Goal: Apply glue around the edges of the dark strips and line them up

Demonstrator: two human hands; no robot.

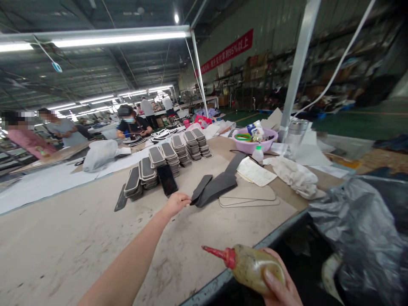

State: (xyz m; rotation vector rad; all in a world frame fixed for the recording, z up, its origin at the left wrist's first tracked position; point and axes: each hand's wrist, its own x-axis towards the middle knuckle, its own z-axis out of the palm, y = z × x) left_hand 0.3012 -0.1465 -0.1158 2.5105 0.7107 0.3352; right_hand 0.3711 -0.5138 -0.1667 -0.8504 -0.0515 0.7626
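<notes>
My right hand (pixel 280 287) grips a squeeze bottle (pixel 251 265) of yellowish glue with a red nozzle, held low over the table's near edge and pointing left. My left hand (pixel 177 203) reaches out across the worktable (pixel 79 238) and pinches the near end of a dark shoe insole (pixel 201 187). That insole lies on a small pile of dark insoles (pixel 219 186) beside flat beige pieces (pixel 250 195). Just left of the hand a black phone (pixel 167 179) leans on stacked insoles (pixel 143 176).
Rows of stacked insoles (pixel 188 146) run back across the table. A pink basin (pixel 253 142) with small items, a paper sheet (pixel 256 171), a white rag (pixel 295 176) and a metal post (pixel 298 68) stand right. A grey plastic bag (pixel 360 229) hangs off the edge. Other people work behind.
</notes>
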